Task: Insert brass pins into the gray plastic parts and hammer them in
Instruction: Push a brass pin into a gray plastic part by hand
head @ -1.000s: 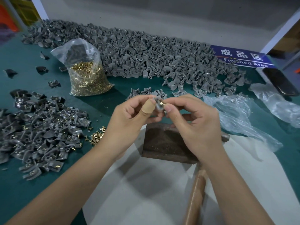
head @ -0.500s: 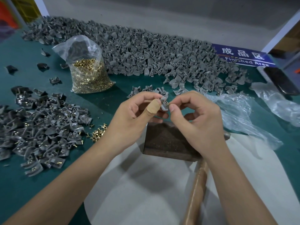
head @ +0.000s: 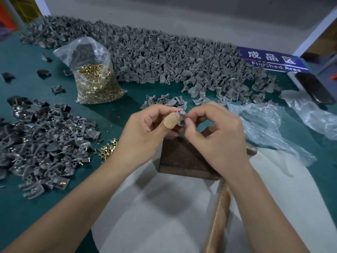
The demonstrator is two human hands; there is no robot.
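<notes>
My left hand [head: 145, 130], with a bandage on the thumb, pinches a small gray plastic part [head: 181, 119] above the dark metal block [head: 184, 159]. My right hand [head: 217, 132] meets it from the right, thumb and forefinger pinched at the part's edge; a brass pin between them is barely visible. A small heap of loose brass pins [head: 107, 150] lies on the green table left of my left wrist. A hammer's wooden handle [head: 218, 221] runs under my right forearm.
A clear bag of brass pins [head: 94, 81] stands at the back left. Gray parts with pins lie piled at the left [head: 42, 147]; a long heap of gray parts [head: 164, 59] fills the back. Crumpled plastic bags [head: 264, 125] lie right, beside a phone [head: 313, 88] and a blue sign [head: 271, 60].
Both hands have stayed together over the block, shifting slightly. The right fingers have closed in tighter on the part, and the brass pin shows less than before.
</notes>
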